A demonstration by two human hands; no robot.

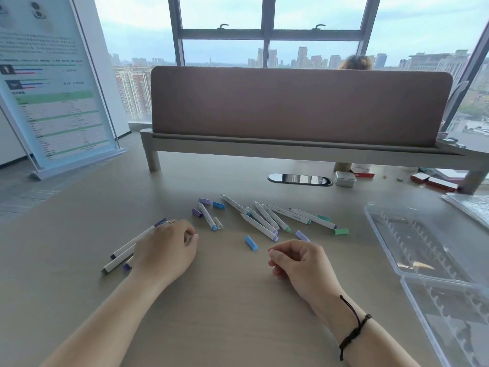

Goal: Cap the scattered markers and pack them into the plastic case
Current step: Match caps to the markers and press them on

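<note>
Several white uncapped markers (260, 225) lie fanned out on the desk's middle. Loose caps lie around them: a blue cap (250, 242), a lilac cap (302, 236), a green cap (341, 231) and a purple cap (197, 212). My left hand (166, 251) rests with loosely curled fingers over three capped markers (124, 251) at the left. My right hand (299, 263) lies on the desk just below the pile, fingers loosely curled, holding nothing. The clear plastic case (383, 242) stands open at the right, with no markers visible in it.
A brown divider screen (299, 104) on a raised shelf closes off the desk's far side. Below it sit a cable slot (300, 179), a small grey box (344, 178) and red boxes (439, 182). A plastic bag (468, 205) lies beyond the case.
</note>
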